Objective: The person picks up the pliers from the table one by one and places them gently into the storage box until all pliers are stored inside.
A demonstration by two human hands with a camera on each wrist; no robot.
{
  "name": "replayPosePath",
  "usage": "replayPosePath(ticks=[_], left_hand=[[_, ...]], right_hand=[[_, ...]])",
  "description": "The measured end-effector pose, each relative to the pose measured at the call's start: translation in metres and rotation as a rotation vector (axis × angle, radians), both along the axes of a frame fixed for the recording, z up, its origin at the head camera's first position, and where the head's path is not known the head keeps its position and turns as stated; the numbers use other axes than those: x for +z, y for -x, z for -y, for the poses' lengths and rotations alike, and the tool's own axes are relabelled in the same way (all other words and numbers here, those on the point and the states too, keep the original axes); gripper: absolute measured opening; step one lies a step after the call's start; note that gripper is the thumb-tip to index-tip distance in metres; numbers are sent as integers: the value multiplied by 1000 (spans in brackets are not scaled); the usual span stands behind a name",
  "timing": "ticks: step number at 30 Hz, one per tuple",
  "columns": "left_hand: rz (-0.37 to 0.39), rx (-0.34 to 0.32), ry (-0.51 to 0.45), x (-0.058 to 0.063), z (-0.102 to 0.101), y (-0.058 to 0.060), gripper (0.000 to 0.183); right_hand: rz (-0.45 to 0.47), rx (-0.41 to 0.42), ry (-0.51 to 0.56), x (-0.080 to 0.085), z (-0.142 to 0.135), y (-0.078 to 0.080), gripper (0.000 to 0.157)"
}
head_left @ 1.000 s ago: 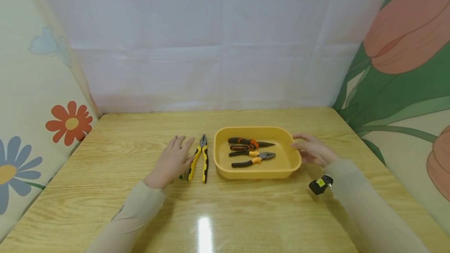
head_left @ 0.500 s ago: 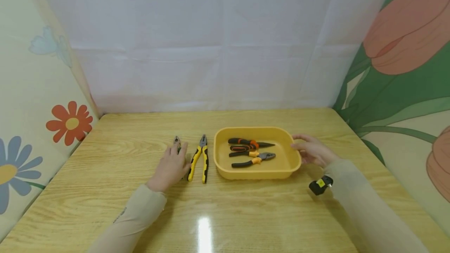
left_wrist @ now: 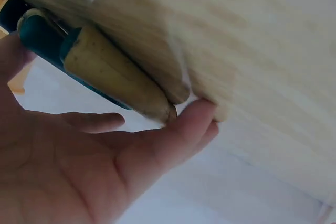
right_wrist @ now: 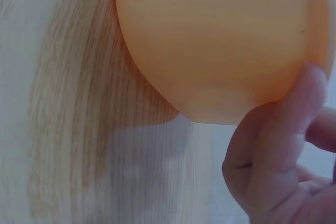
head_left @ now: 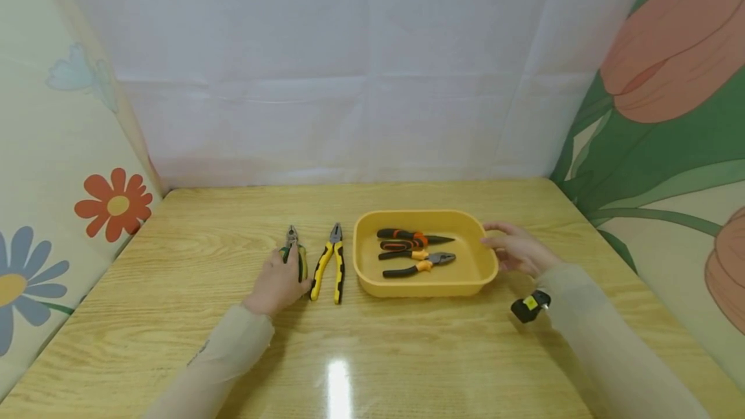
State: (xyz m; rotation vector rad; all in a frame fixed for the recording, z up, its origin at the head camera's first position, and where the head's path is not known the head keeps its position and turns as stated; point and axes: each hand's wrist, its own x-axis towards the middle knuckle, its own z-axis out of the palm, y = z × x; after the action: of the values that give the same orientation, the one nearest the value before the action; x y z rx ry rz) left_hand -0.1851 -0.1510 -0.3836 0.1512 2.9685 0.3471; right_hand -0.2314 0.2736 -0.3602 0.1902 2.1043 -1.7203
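In the head view my left hand (head_left: 278,284) lies over a pair of green-and-yellow pliers (head_left: 302,262), the metal nose pointing away past the fingers. From the left wrist, the yellow side of a handle (left_wrist: 113,72) shows between spread, fairly straight fingers; fingertips (left_wrist: 202,114) come down right at the handle's end. Just right of this hand lies a second pair of pliers (head_left: 340,270), with yellow-and-black handles spread apart. My right hand (head_left: 518,249) holds the right end of a yellow plastic tray (head_left: 425,290), fingers at its rim; the right wrist view shows bent fingers against the tray wall (right_wrist: 220,45).
Inside the tray lie black-and-orange handled pliers (head_left: 401,234) with a long pointed nose and orange-and-black combination pliers (head_left: 423,265). The wooden table (head_left: 442,354) meets a white cloth backdrop (head_left: 361,115). Flower-printed panels stand at both sides. A small black device (head_left: 529,306) hangs at my right wrist.
My left hand has drawn back slightly toward me and settled lower over the green-and-yellow pliers, so their nose and handles now show. The right hand, tray and other pliers stay put.
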Motion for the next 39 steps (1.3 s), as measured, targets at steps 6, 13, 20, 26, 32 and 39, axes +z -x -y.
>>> replayPosePath(ticks=[6, 13, 20, 26, 32, 39], left_hand=[[69, 25, -2, 2, -2, 7, 76], [38, 32, -19, 2, -2, 10, 75], [-12, 29, 67, 0, -2, 16, 70], [-50, 55, 70, -3, -1, 19, 71], [-73, 23, 45, -5, 5, 18, 61], [-162, -34, 5, -5, 12, 14, 51]], right_hand=[[1, -2, 0, 0, -1, 0, 55], [-16, 13, 30, 0, -2, -1, 54], [-13, 13, 1, 1, 1, -1, 55], [3, 4, -25, 3, 2, 0, 55], [2, 5, -21, 2, 1, 0, 55], [1, 6, -23, 1, 1, 0, 54]])
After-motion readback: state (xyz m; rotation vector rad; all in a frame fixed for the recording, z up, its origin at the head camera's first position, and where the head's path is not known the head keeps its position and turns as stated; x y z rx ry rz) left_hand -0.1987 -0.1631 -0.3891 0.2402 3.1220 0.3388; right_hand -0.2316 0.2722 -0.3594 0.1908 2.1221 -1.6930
